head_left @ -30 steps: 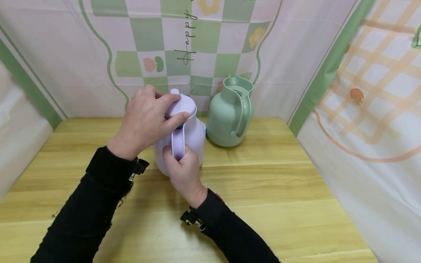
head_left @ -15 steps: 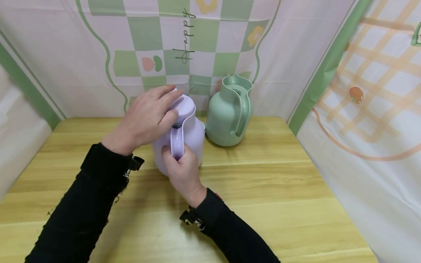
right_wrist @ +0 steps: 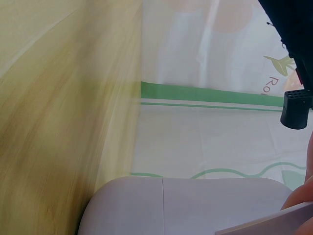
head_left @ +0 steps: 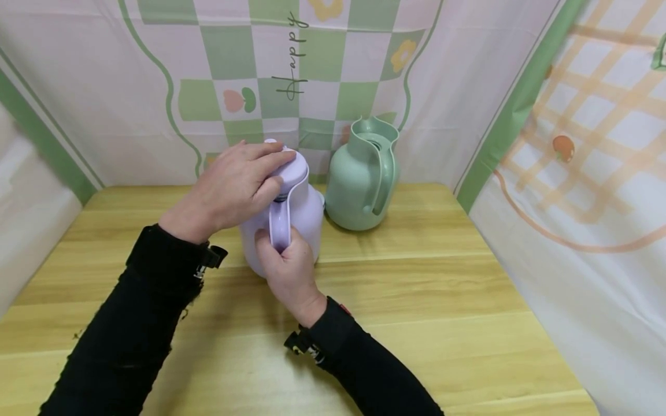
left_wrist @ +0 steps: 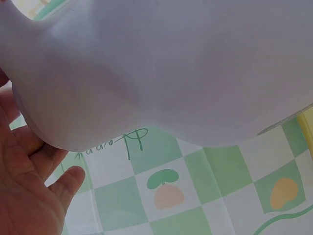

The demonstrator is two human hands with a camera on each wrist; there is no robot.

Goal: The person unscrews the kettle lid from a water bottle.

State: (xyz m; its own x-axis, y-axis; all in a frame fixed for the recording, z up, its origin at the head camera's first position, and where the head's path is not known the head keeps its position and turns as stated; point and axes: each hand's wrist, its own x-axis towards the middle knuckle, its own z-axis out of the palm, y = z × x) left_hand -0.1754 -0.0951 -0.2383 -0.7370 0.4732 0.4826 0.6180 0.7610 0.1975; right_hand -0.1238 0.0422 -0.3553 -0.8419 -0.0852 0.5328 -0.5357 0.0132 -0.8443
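Note:
A lilac vacuum jug [head_left: 307, 222] stands upright on the table, its spout side facing away in the head view. My left hand [head_left: 226, 188] grips the round lilac lid [head_left: 294, 169] from the left, fingers across its top and thumb at its near edge. Lower down, my right hand [head_left: 292, 276] is wrapped around the handle [head_left: 280, 224]. In the left wrist view the smooth jug body [left_wrist: 171, 73] fills the upper part, with curled fingers [left_wrist: 36, 152] at the neck end. The right wrist view shows the jug's side [right_wrist: 205, 203] and part of the handle [right_wrist: 276, 220].
Just right of the lilac jug, a green jug [head_left: 354, 190] of similar shape stands close by, its handle toward me. Both are on a wood-grain table [head_left: 416, 323]. A printed cloth [head_left: 322, 58] hangs behind the table's far edge, with more cloth along the sides.
My left hand has shifted slightly left and its fingers have changed place across the lid; the lid's small tab sits a little further left. My right hand has stayed on the handle.

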